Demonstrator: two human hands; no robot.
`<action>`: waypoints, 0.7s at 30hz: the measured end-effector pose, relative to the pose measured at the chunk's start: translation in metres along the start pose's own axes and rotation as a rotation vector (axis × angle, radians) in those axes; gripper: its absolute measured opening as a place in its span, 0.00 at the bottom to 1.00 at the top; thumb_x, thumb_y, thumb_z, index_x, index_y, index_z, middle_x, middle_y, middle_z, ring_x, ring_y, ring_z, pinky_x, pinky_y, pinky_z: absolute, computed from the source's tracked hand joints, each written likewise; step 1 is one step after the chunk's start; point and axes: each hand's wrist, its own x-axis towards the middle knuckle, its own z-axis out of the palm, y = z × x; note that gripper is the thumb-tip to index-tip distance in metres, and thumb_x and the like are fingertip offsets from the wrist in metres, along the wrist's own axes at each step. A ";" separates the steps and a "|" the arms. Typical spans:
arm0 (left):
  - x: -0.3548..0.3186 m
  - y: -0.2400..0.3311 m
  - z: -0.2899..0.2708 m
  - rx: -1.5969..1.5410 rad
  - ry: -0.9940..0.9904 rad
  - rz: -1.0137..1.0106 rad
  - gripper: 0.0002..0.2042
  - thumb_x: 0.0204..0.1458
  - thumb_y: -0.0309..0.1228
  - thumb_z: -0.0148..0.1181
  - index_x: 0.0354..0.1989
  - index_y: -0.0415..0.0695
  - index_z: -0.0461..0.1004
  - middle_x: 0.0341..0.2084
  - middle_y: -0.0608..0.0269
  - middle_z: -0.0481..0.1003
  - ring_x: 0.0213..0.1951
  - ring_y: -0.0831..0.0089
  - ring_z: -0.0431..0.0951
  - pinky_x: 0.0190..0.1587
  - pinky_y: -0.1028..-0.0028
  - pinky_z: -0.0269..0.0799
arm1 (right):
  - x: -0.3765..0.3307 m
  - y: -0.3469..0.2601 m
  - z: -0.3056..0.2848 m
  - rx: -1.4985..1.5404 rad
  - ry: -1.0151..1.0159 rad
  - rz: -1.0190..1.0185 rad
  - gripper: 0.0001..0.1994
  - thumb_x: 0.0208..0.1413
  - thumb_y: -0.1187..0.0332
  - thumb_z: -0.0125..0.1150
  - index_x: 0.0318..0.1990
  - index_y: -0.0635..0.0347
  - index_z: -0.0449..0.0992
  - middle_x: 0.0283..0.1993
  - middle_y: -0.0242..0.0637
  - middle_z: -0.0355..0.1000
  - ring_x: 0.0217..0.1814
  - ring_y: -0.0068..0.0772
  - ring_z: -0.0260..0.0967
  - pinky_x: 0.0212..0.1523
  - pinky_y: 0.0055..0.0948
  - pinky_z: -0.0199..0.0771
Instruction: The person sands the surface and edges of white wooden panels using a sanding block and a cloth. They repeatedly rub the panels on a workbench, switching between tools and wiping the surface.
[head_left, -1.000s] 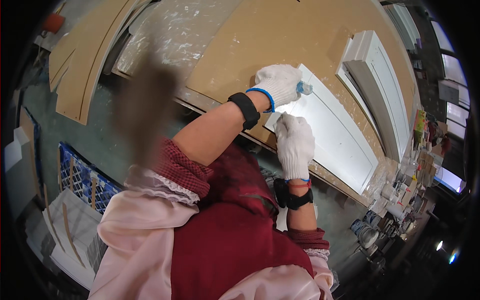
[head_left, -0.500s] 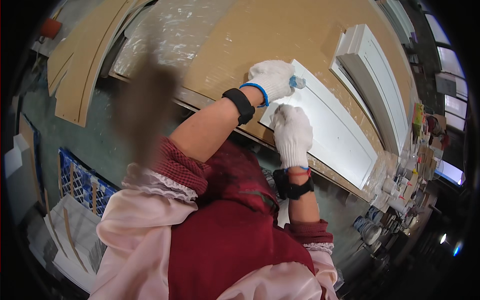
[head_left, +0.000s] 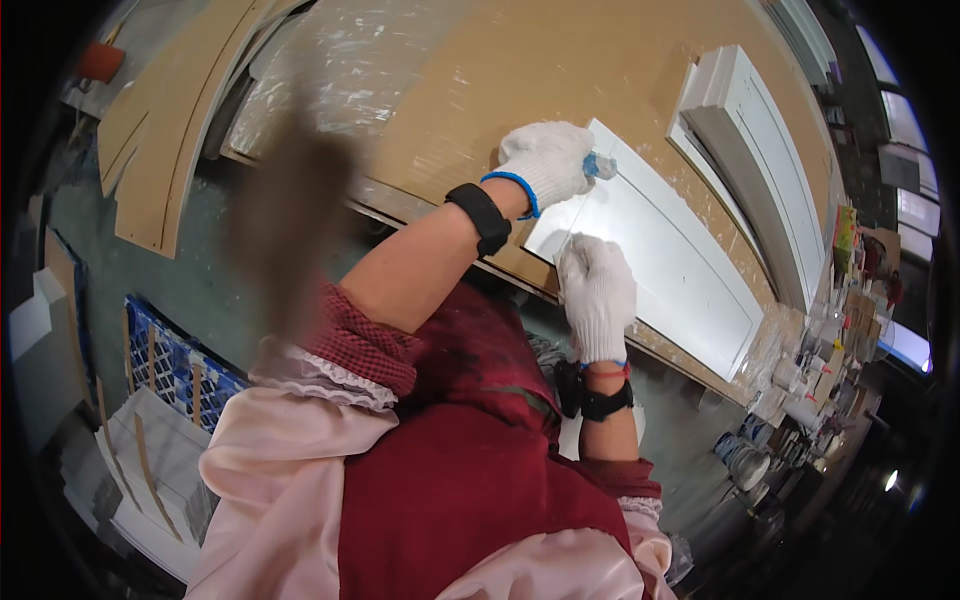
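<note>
A long white panel [head_left: 670,250] with a grooved border lies on a brown board-topped table. My left hand [head_left: 545,162], in a white knit glove with a blue cuff, is closed at the panel's left end. A small translucent bluish thing [head_left: 600,166] sticks out from its fingers above the panel; its kind is unclear. My right hand [head_left: 598,290], gloved the same way, is at the panel's near edge with fingers curled in. Whatever it may hold is hidden.
Stacked white panels [head_left: 745,160] stand on the table's right side. Brown boards [head_left: 160,170] lie at far left. White panels with strips [head_left: 155,450] and a blue crate [head_left: 180,355] are lower left. Buckets [head_left: 740,460] and clutter fill the right. A brown blur [head_left: 295,220] covers part of the left.
My right hand has moved toward me, down to the panel's near edge. My left hand stays in about the same place on the panel with the bluish thing. The view has shifted slightly.
</note>
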 end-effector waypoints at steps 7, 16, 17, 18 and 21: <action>0.002 0.002 -0.003 0.016 -0.028 -0.035 0.18 0.46 0.44 0.64 0.41 0.46 0.76 0.40 0.55 0.78 0.45 0.58 0.78 0.44 0.59 0.75 | 0.000 -0.002 0.001 -0.056 -0.073 -0.018 0.09 0.53 0.58 0.59 0.36 0.51 0.77 0.36 0.44 0.73 0.39 0.50 0.72 0.39 0.45 0.73; 0.002 0.001 -0.002 0.014 -0.014 -0.021 0.18 0.46 0.44 0.64 0.41 0.46 0.77 0.40 0.55 0.78 0.45 0.57 0.79 0.44 0.60 0.75 | -0.005 -0.006 0.002 -0.092 -0.045 -0.010 0.06 0.55 0.61 0.56 0.35 0.50 0.75 0.36 0.43 0.72 0.40 0.51 0.72 0.40 0.47 0.72; 0.004 0.000 -0.001 0.016 0.002 -0.003 0.18 0.46 0.44 0.63 0.41 0.46 0.77 0.40 0.55 0.79 0.44 0.57 0.79 0.43 0.59 0.75 | -0.001 -0.005 0.001 -0.088 -0.045 -0.003 0.07 0.54 0.61 0.57 0.35 0.50 0.75 0.36 0.43 0.72 0.40 0.51 0.72 0.40 0.47 0.72; 0.003 0.000 0.002 0.019 0.010 0.018 0.18 0.46 0.44 0.63 0.41 0.46 0.77 0.39 0.55 0.79 0.44 0.57 0.79 0.43 0.59 0.75 | 0.001 -0.005 -0.001 -0.083 -0.047 0.013 0.07 0.54 0.60 0.57 0.34 0.51 0.76 0.36 0.43 0.72 0.39 0.51 0.72 0.40 0.47 0.72; 0.007 -0.005 0.003 0.031 0.036 0.029 0.18 0.46 0.44 0.62 0.41 0.46 0.77 0.38 0.55 0.79 0.43 0.57 0.79 0.43 0.59 0.75 | 0.028 -0.002 0.000 -0.141 0.015 0.045 0.09 0.54 0.60 0.58 0.36 0.53 0.77 0.36 0.43 0.73 0.37 0.49 0.73 0.39 0.43 0.73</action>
